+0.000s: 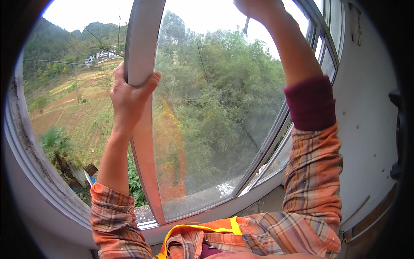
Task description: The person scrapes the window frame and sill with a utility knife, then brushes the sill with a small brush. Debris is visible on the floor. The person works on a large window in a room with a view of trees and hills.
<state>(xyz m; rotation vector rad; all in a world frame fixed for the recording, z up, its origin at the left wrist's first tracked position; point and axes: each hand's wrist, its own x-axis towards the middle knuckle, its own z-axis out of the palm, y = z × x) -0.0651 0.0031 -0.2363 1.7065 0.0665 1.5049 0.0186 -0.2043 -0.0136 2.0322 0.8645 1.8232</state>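
My left hand (131, 92) is wrapped around the upright frame stile (147, 39) of a sliding window sash, thumb on the room side. The sash's glass pane (220, 113) has hazy smears and reflects something orange. Raised to the top of the view, my right hand (258, 8) is in front of the upper pane, its fingers partly cut off by the picture's edge. A short dark strip (246, 26) shows just below it; whether the hand holds this cannot be told.
Left of the sash the window is open to a hillside (71, 97). A metal window track (38, 171) curves along the left and bottom. Another window panel (328, 61) stands at right, beside a white wall (365, 106) with small holes. A dark object (396, 136) is at the far right.
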